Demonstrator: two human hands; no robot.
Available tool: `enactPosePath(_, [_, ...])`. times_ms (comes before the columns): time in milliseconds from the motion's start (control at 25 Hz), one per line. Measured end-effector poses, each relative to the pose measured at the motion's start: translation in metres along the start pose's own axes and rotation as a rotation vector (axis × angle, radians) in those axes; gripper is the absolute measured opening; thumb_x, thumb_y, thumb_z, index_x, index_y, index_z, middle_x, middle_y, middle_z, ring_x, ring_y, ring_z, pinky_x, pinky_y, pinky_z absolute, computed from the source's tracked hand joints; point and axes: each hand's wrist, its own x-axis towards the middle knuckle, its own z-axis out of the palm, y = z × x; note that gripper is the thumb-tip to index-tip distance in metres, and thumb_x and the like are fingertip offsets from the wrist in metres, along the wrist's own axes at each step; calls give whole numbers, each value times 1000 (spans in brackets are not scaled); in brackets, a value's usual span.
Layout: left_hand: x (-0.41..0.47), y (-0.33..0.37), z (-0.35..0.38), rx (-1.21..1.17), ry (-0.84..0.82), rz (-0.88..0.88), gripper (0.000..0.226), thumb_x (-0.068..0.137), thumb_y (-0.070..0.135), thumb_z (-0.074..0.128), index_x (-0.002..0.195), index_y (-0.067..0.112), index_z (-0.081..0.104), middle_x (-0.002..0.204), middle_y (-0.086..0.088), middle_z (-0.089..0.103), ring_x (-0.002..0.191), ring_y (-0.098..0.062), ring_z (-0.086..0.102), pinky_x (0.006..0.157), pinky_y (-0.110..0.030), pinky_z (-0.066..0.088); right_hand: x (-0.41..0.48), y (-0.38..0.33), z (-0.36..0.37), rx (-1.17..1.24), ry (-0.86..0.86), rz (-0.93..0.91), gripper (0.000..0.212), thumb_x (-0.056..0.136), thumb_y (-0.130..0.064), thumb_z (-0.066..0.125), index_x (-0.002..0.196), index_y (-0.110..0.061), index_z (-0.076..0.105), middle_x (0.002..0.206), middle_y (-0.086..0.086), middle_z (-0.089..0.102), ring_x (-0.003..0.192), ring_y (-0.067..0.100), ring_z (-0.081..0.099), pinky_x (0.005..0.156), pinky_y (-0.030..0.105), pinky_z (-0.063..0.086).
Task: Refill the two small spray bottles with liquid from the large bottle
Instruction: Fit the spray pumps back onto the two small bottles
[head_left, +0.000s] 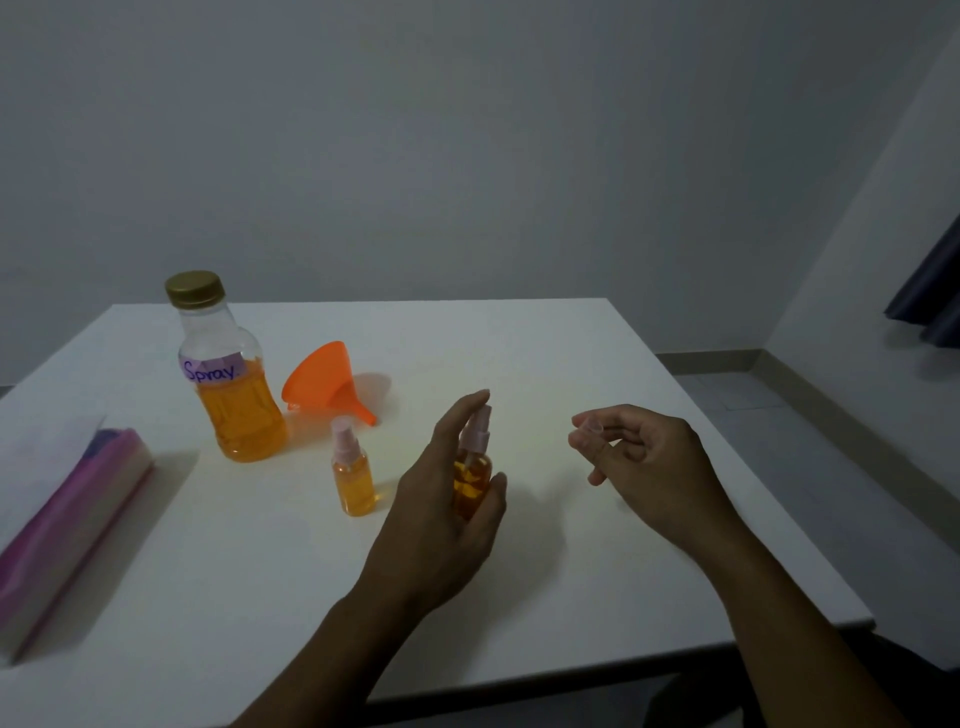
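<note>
Nearest the viewer and well to the right of the large bottle (228, 384), the left hand (441, 514) grips one small spray bottle (471, 480), fingers curled round its body, pink sprayer fitted. Farther right again, the right hand (649, 457) pinches what appears to be a small clear cap (592, 428) at its fingertips. The second small spray bottle (354, 480) stands on the table (519, 353) just right of and nearer than the large bottle, sprayer on. The orange funnel (324, 382) lies on its side beside the large bottle, which stands closed under its gold lid (195, 288). Both small bottles hold orange liquid, so filling appears done; recapping the held bottle likely remains.
</note>
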Motion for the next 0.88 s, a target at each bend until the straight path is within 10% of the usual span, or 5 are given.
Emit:
enactPosePath(200, [2, -3, 3, -29, 64, -28, 72, 87, 40, 63, 139, 51, 14, 108, 0, 58, 65, -17, 62, 59, -37, 60, 0, 0, 0, -32, -4, -17, 17, 87, -35, 73, 101, -27, 75, 86, -9, 76, 62, 10, 73, 61, 24, 54])
enactPosePath(880, [7, -5, 5, -159, 63, -30, 32, 97, 50, 31, 125, 43, 44, 102, 18, 63, 89, -7, 64, 70, -26, 55, 0, 1, -2, -44, -4, -10, 20, 88, -39, 71, 103, -26, 74, 86, -10, 75, 63, 9, 73, 54, 17, 47])
